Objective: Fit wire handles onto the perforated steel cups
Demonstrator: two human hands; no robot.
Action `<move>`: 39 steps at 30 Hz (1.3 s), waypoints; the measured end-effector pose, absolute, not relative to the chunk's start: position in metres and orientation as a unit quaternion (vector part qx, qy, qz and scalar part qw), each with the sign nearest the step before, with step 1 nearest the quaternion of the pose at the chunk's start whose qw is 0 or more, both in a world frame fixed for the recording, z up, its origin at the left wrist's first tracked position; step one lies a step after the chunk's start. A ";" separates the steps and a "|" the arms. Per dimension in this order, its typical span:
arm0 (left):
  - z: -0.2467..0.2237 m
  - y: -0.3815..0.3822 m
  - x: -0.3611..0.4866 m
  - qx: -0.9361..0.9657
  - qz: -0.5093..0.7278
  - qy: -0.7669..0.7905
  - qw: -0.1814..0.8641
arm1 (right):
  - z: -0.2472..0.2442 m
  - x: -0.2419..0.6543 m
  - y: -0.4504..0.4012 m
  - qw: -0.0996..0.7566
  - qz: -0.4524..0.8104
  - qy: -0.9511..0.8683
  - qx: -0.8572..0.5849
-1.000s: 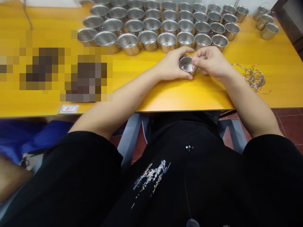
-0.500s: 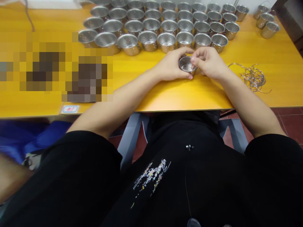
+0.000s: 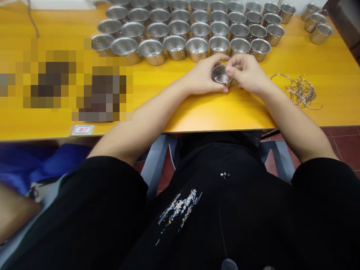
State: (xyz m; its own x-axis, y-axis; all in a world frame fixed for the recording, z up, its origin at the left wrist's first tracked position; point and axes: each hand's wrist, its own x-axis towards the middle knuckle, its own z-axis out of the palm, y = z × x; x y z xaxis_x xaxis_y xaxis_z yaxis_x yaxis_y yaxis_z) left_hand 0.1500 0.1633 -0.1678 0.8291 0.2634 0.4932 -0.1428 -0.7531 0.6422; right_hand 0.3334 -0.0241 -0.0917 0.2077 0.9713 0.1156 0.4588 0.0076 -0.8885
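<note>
A small perforated metal cup [image 3: 221, 76] stands upright near the front of the yellow table, its mouth facing me. My left hand [image 3: 201, 77] is wrapped round its left side, thumb at the near side and fingers at the far side. At the cup's right rim, my right hand [image 3: 248, 73] has thumb and index finger pinched together, the thumb tip just over the opening. What the pinch holds is hidden by the fingers. A tangle of bent metal wires [image 3: 302, 92] lies to the right of my right hand.
Several rows of similar metal cups [image 3: 174, 47] fill the back of the yellow table [image 3: 225, 112]. More cups [image 3: 321, 33] stand at the far right. Pixelated dark items lie on the left, near a small label [image 3: 83, 129]. Part of another person's arm [image 3: 17, 213] shows at lower left.
Both hands stay at the cup with almost the same grip. The whole view has shifted very slightly, and the arm at lower left has moved a little.
</note>
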 end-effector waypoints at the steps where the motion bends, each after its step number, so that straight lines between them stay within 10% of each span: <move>1: -0.163 0.162 0.147 0.897 0.272 0.045 0.347 | -0.091 0.333 -0.025 0.438 0.297 -0.555 -0.641; 39: -0.216 0.283 0.213 0.908 0.227 0.089 0.340 | -0.070 0.344 -0.033 0.418 0.214 -0.620 -0.628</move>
State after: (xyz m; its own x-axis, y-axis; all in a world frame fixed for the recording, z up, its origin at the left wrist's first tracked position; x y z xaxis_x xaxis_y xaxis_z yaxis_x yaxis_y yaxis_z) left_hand 0.2129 0.2825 -0.2165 0.8813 0.3158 0.3516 0.0073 -0.7529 0.6581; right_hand 0.3437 -0.0327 -0.0703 0.1386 0.9584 0.2494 0.6002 0.1190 -0.7910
